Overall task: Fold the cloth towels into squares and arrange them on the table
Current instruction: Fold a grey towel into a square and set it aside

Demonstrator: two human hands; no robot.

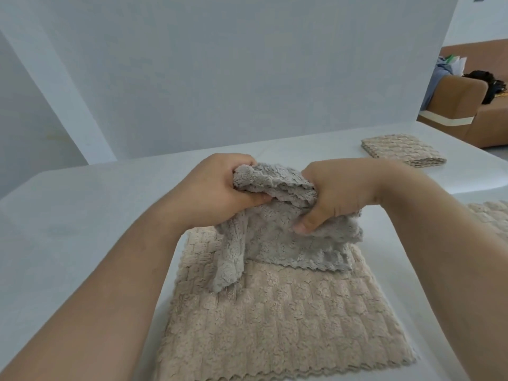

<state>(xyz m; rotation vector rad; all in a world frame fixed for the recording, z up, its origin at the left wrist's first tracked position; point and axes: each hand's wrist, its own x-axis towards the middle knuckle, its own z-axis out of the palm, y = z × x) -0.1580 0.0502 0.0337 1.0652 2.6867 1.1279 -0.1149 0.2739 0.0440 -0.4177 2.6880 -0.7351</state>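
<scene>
A beige towel (288,320) lies spread flat on the white tabletop (82,215), its scalloped near edge closest to the viewer. Over its far half hangs a grey towel (277,237), bunched and lifted at the top, its lower edge and one drooping corner resting on the beige one. The left hand (220,188) grips the grey towel's upper left, fingers curled round the fabric. The right hand (338,193) clutches the upper right, thumb pressed into the cloth. A folded beige towel (401,149) sits well apart at the far right, and another beige piece (492,218) shows at the right edge.
</scene>
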